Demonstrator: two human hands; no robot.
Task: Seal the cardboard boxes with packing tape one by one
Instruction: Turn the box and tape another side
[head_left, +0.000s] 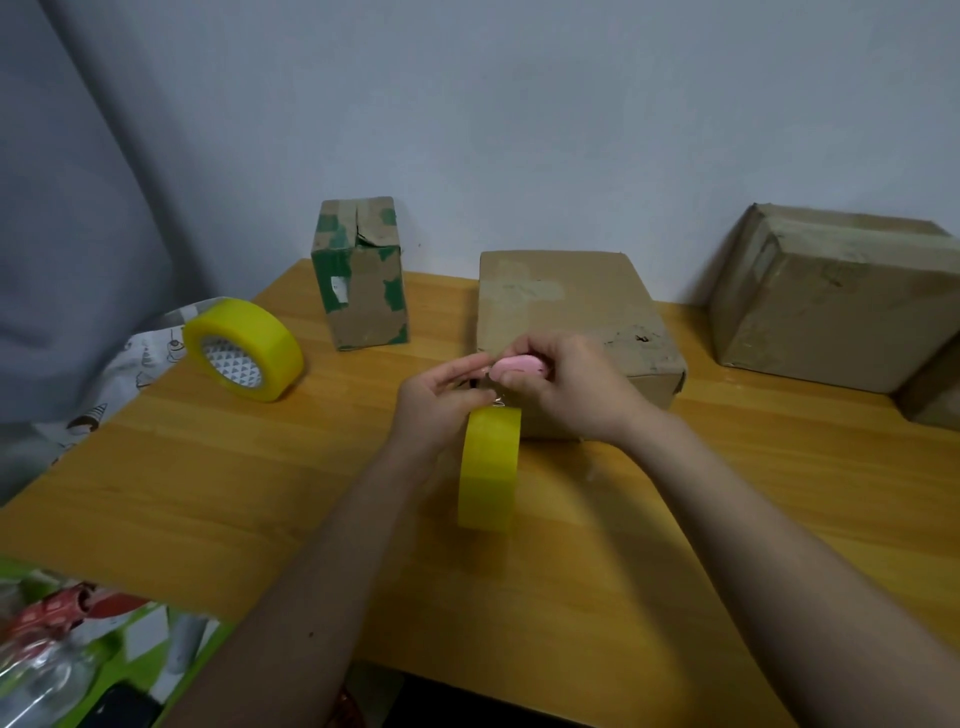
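Note:
A flat brown cardboard box (566, 317) lies at the table's middle. Just in front of it, a yellow tape roll (489, 467) hangs on edge from a clear strip of tape. My left hand (441, 400) pinches that strip at the roll's top. My right hand (566, 389) grips a small pink cutter (517, 366) against the strip, close to the box's near face. A second yellow tape roll (244, 349) lies at the left. A small green-patched box (361, 275) stands at the back left. A large brown box (836, 291) sits at the right.
The wooden table (208, 493) ends against a pale wall. A grey curtain (78, 208) and patterned cloth (130, 374) hang at the left. Below the table's left front corner lie a clear bottle (41, 675) and red items. Part of another box (935, 400) shows at the right edge.

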